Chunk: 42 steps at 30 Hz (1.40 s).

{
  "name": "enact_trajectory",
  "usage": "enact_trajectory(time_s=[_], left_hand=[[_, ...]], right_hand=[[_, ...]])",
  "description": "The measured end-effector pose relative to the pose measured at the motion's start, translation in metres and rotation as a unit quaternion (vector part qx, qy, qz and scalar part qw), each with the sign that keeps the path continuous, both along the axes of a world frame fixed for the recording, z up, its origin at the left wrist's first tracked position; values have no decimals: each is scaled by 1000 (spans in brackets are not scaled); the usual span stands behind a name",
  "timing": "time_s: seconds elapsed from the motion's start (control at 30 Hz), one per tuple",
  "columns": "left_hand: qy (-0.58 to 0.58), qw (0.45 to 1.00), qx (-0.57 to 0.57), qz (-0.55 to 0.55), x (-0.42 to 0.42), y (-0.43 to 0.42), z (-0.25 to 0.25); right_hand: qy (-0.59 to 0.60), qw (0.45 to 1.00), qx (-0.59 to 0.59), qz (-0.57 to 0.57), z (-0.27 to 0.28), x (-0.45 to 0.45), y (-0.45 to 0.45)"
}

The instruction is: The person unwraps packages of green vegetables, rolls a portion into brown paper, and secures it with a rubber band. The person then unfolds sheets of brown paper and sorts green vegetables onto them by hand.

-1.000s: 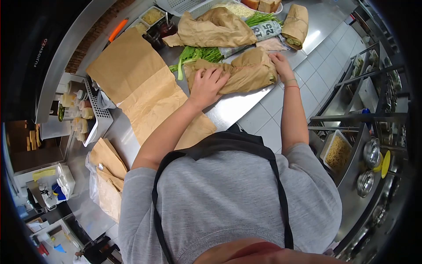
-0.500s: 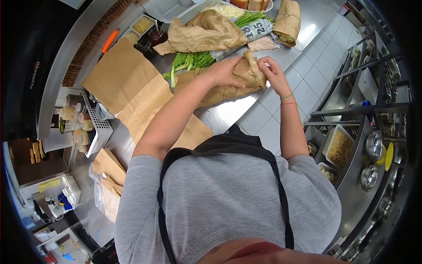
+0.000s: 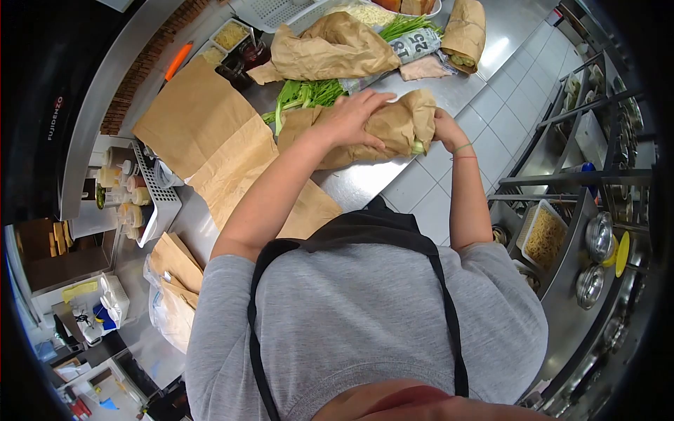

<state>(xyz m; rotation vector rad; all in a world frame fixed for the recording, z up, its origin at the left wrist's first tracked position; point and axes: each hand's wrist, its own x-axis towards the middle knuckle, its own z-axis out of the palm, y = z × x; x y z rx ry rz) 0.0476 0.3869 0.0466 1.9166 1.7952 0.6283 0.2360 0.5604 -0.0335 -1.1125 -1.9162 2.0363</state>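
A bundle wrapped in crumpled brown paper (image 3: pixel 393 130) lies along the front edge of the steel counter. Pale green stalk ends (image 3: pixel 418 146) show at its right end. My left hand (image 3: pixel 351 123) rests on top of the bundle, its fingers spread across the paper. My right hand (image 3: pixel 448 131) is closed at the bundle's right end, with its fingertips partly hidden by the paper there. Leafy green stalks (image 3: pixel 309 97) lie just behind the bundle. A flat sheet of brown paper (image 3: pixel 210 126) is spread to the left, partly under my left forearm.
Another crumpled brown paper piece (image 3: pixel 333 49) and a wrapped roll (image 3: pixel 463 35) lie farther back. An orange-handled tool (image 3: pixel 179 59) and small containers (image 3: pixel 229 35) stand at the back left. A white basket of bottles (image 3: pixel 161 200) is at left. Shelving (image 3: pixel 562 180) stands across the tiled floor.
My right hand has moved down and right to the bundle's end. My left fingers have spread from a tighter grip. The bundle's right end lies more open to view, its stalk ends showing.
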Motion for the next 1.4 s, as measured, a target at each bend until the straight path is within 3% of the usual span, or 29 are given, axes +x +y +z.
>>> enact_trajectory(time_s=[0.07, 0.1, 0.17, 0.2, 0.23, 0.27, 0.3, 0.37, 0.4, 0.47, 0.6, 0.67, 0.7, 0.77, 0.93, 1.0, 1.1, 1.13, 1.17, 1.23, 1.3, 1.37, 1.4], left_hand=[[133, 988, 73, 8, 11, -6, 15], [132, 989, 72, 6, 20, -11, 14], [310, 949, 55, -9, 41, -17, 7], [321, 941, 105, 18, 45, -18, -3], [321, 941, 106, 17, 41, -15, -4], [242, 965, 98, 19, 32, -8, -4], [160, 983, 89, 20, 26, -6, -4], [126, 988, 90, 5, 21, -7, 20], [105, 991, 81, -19, 18, -8, 31], [74, 993, 83, -44, 13, -9, 43], [37, 992, 112, -41, 1, -11, 42], [100, 986, 133, 2, -11, -9, 38], [101, 986, 130, 3, -14, -10, 41], [77, 992, 81, 62, -20, -6, 47], [51, 989, 103, 91, -32, 8, 36], [128, 977, 137, 105, -32, 12, 35], [129, 974, 143, 120, -35, 12, 39], [130, 974, 145, 117, -42, 14, 38], [78, 978, 148, 123, -53, 16, 36], [23, 980, 150, 126, -65, 21, 32], [15, 972, 172, 161, -72, 19, 29], [24, 973, 141, 182, -64, 16, 30], [98, 960, 173, 197, -59, 16, 25]], right_hand=[[-12, 998, -53, -26, 24, 5, -17], [-12, 998, -54, -29, 21, 7, -16], [38, 994, -106, -4, 11, 9, -12], [37, 994, -107, -4, 0, 12, -9], [129, 967, -220, -11, -9, 14, -6], [219, 919, -328, -20, -19, 18, -3], [219, 919, -328, -22, -18, 20, -4], [233, 903, -358, -45, -9, 18, -11], [234, 903, -359, -44, -8, 14, -13], [138, 951, -254, -106, -2, 5, -16], [94, 967, -213, -102, 35, -1, -30], [156, 957, -243, 4, 42, 8, -28], [157, 957, -245, 6, 41, 12, -28], [216, 936, -279, -6, 40, 19, -26], [322, 882, -327, -104, 34, 8, -49], [390, 854, -322, -121, 47, 4, -63], [436, 811, -334, -204, 52, 4, -58], [472, 796, -368, -89, 40, 10, -50], [474, 796, -366, -89, 25, 10, -49], [343, 854, -375, -110, 7, 14, -56], [374, 842, -384, -69, 2, 14, -57], [384, 822, -409, -99, 30, 11, -65], [485, 738, -465, 52, 12, 9, -48]])
